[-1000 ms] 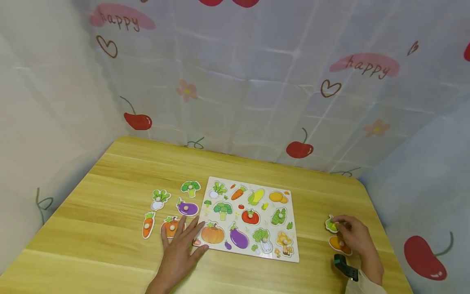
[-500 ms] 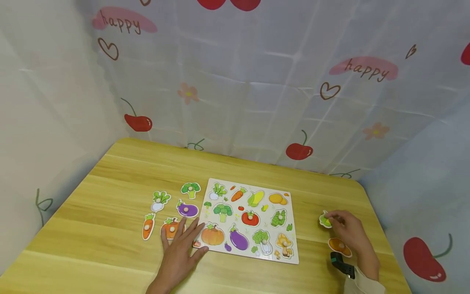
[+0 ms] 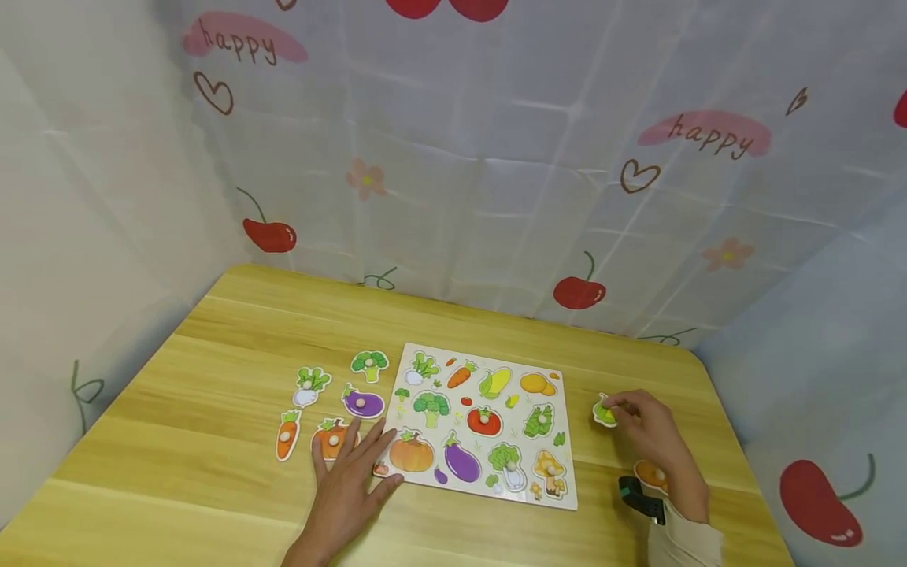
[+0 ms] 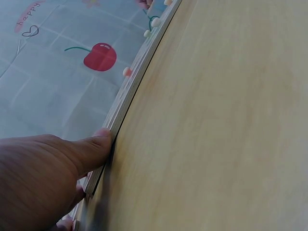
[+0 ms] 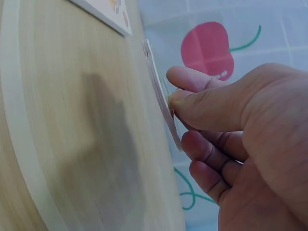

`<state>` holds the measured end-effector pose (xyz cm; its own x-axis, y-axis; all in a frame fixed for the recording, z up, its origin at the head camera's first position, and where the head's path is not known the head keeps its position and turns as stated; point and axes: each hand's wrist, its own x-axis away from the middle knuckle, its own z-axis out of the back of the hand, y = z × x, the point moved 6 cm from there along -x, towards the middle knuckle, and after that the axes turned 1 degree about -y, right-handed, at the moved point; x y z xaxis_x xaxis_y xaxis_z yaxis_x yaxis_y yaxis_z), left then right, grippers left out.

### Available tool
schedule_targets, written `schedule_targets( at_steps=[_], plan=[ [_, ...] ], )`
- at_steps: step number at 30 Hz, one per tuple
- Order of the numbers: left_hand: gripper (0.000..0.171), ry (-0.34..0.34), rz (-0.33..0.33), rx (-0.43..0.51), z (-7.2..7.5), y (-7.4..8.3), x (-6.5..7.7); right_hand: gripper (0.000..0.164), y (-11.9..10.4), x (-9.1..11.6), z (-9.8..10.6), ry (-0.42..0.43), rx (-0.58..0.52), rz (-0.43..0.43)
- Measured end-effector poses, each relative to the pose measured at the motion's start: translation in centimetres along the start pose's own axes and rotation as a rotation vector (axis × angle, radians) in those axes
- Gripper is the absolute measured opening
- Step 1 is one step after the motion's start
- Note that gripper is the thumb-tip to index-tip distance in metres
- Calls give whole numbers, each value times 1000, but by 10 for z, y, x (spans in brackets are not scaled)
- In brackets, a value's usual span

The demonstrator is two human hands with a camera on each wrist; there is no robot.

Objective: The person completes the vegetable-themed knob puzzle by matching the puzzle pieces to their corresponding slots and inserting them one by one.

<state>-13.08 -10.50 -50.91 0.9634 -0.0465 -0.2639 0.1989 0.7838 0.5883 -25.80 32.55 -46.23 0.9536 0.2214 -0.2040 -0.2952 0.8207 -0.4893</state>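
My right hand (image 3: pixel 648 429) pinches the small knob of a green-and-yellow corn puzzle piece (image 3: pixel 605 413), right of the board. In the right wrist view the corn piece (image 5: pixel 161 94) is seen edge-on, lifted off the table, between thumb and fingers. My left hand (image 3: pixel 347 484) lies with fingers spread at the near left corner of the white vegetable puzzle board (image 3: pixel 520 429). Its thumb (image 4: pixel 96 147) touches the board's edge in the left wrist view. The left fingers partly cover a pumpkin piece (image 3: pixel 327 431). Tomato, asparagus, bok choy and mushroom pieces sit in the board.
Left of the board lie a broccoli piece (image 3: pixel 371 366), an eggplant piece (image 3: pixel 364 403), a radish piece (image 3: pixel 309 387) and a carrot piece (image 3: pixel 286 435). A potato piece (image 3: pixel 648 474) lies partly under the right wrist. A printed curtain (image 3: pixel 468 181) stands behind the wooden table (image 3: pixel 283 315).
My right hand has moved left and away from me, carrying the corn piece from beside the potato piece toward the board. The left hand has stayed in place.
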Motion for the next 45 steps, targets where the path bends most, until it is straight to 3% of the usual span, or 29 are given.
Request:
schedule_targets(
  at_steps=[19, 30, 45],
  plan=[
    [64, -2, 15, -4, 1, 0, -1, 17, -26, -21, -32, -111, -49, -33],
    [64, -2, 15, -12, 0, -2, 0, 15, -50, -37, -44, -107, -68, 88],
    [63, 1, 2, -10, 0, 0, 0, 14, -74, -48, -64, -161, -66, 106]
  ],
)
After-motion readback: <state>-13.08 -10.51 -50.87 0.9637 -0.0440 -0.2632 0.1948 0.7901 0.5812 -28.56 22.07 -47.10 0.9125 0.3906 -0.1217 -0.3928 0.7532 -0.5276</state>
